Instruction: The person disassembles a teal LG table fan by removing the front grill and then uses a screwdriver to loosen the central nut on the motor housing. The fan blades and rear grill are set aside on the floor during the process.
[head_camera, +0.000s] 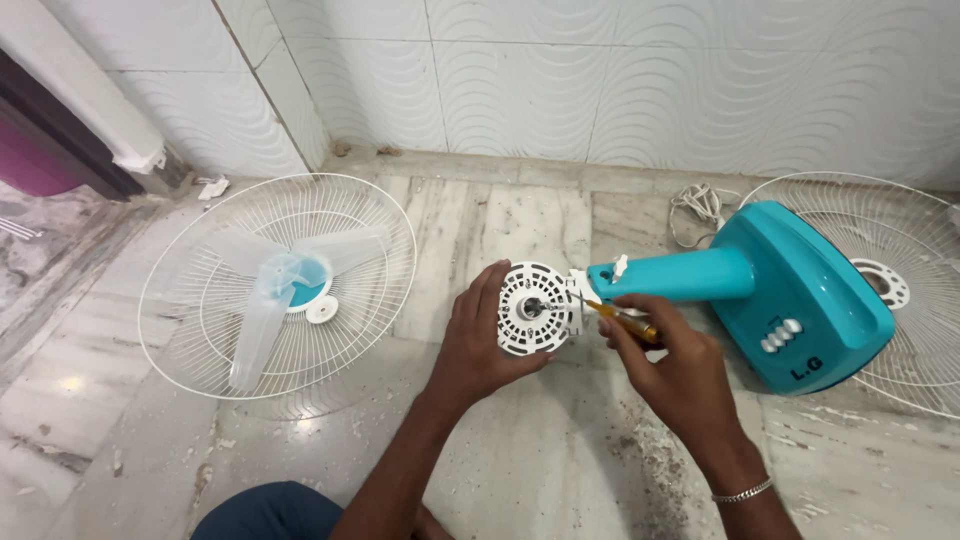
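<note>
Home interior; marble floor (500, 470); wavy white wall tiles (600, 70)

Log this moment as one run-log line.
left hand: steadies white motor housing | right hand: screwdriver tip at housing | teal fan body lying on floor

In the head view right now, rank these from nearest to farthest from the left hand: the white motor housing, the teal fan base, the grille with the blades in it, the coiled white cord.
1. White motor housing: gripped by the left hand.
2. Grille with the blades: on the floor, to the left.
3. Teal fan base: to the right, past the right hand.
4. Coiled white cord: by the wall, right; close to call against the base.
</note>
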